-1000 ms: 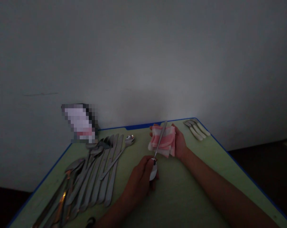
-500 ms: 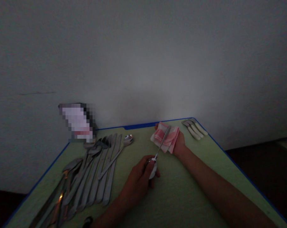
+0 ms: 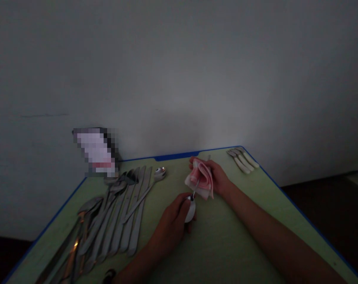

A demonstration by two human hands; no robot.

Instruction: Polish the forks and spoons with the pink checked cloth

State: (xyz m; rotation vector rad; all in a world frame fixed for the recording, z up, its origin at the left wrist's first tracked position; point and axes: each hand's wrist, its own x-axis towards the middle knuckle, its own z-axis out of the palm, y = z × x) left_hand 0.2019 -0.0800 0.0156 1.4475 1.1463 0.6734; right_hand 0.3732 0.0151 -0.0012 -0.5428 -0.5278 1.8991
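My left hand (image 3: 175, 215) grips a metal spoon (image 3: 190, 211) by its bowl, thumb on top, above the middle of the table. The spoon's handle slants up and away into a pink and white cloth (image 3: 200, 179). Around that handle my right hand (image 3: 216, 175) is closed with the folded cloth. Only the tip of the handle shows beyond the fingers. To the left of my left hand, a loose spoon (image 3: 160, 173) lies across the knives (image 3: 134, 227).
Several spoons (image 3: 91, 204) and knives lie in a bunch on the left side of the green, blue-edged table (image 3: 226, 244). White-handled forks (image 3: 240, 159) rest at the far right corner. A blurred-out upright object (image 3: 96, 152) leans by the wall at the back left.
The cloth lay spread under the handle in my right palm; now it is folded around the handle and my right fingers have closed over it. My left hand has barely moved.
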